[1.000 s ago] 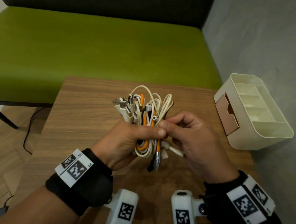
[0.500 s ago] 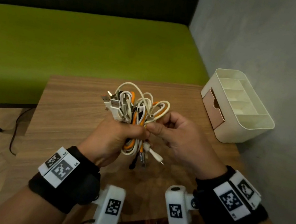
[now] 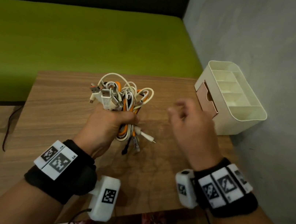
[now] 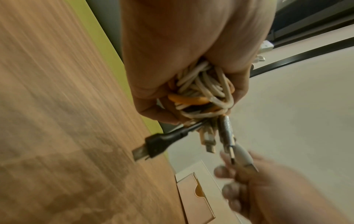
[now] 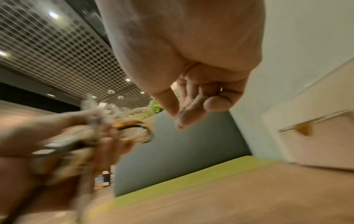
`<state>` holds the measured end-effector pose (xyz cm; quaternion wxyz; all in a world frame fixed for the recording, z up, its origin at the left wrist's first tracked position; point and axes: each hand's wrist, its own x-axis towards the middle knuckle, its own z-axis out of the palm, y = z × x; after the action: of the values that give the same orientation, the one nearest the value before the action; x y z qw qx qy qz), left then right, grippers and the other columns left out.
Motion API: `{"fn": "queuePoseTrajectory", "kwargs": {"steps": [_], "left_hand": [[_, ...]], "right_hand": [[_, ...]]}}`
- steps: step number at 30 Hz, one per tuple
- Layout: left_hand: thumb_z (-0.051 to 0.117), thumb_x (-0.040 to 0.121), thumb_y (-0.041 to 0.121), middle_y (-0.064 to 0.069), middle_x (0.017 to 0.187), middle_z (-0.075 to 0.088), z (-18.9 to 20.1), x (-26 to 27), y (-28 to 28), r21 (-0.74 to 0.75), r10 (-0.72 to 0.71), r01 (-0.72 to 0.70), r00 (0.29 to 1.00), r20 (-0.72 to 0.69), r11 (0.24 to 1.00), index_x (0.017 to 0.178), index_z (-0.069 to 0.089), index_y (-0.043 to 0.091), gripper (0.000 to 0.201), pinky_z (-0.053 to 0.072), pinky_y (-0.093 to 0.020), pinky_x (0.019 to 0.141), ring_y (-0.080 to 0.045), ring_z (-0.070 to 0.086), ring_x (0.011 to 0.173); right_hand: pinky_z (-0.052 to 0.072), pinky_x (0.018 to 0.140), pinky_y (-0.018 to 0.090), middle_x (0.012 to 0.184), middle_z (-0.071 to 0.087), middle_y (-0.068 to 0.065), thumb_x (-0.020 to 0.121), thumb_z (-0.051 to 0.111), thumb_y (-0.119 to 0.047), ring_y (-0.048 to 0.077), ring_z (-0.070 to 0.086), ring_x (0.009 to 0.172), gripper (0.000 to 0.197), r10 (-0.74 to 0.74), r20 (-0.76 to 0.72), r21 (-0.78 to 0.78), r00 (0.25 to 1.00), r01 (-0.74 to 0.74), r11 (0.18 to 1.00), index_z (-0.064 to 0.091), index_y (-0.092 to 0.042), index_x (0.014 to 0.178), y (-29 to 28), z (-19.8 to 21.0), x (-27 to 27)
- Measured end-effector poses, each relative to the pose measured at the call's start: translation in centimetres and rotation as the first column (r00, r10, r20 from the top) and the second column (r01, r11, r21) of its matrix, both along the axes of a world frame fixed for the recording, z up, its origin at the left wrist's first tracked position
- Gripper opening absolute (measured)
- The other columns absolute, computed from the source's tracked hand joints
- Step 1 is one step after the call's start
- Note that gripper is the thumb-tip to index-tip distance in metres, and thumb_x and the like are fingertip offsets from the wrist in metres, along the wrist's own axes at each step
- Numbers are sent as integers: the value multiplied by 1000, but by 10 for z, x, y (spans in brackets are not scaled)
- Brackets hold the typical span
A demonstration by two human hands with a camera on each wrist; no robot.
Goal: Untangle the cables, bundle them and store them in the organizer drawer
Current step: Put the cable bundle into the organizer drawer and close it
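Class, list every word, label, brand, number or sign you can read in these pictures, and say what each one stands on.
No readable words, brands or numbers.
Wristbands and wrist cameras: black-and-white square code markers, patterns only; the tiny print on the marker edges is too small to read.
USB plugs in the cable bundle: no legible marking.
Organizer: plain.

left hand (image 3: 106, 125) gripping cables (image 3: 122, 96), organizer (image 3: 229, 101)
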<state>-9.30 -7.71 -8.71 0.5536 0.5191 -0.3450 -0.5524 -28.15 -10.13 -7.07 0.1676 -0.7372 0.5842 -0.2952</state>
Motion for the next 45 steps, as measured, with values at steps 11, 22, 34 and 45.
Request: {"fn": "queuePoseTrajectory", "kwargs": {"steps": [11,22,34,45], "left_hand": [[72,62,9,-21,81,61,5,-5,6,-14,-30,30,998,58,999,96,62,-11,41,52,-64,83,-57,60,90],[73,67,3,-2,78,67,13,-1,8,-98,-94,116,975,203,988,90,67,3,24,57,-36,71,-22,66,77],[66,77,-13,5,74,68,18,31,10,-161,-21,61,970,241,985,88,69,11,26,57,-39,73,-16,67,74],[69,77,-12,6,80,70,20,35,14,-198,-38,98,958,285,975,88,68,12,26,57,-34,76,-16,68,81]], "right_hand": [[48,82,47,114,62,23,99,51,-35,45,57,107,37,-447,-228,197,865,490,849,45,-9,124,-46,-15,-61],[53,73,38,64,68,-4,99,47,-37,24,63,79,13,-145,-140,171,979,168,971,53,-27,94,-30,-18,-23],[53,57,33,70,66,-1,89,69,-34,19,62,65,10,85,-114,67,990,-78,995,73,-27,94,-7,-2,10],[45,77,24,109,71,-2,95,62,-37,16,64,97,36,199,-234,327,952,-116,938,62,-36,131,-7,-24,21]]}}
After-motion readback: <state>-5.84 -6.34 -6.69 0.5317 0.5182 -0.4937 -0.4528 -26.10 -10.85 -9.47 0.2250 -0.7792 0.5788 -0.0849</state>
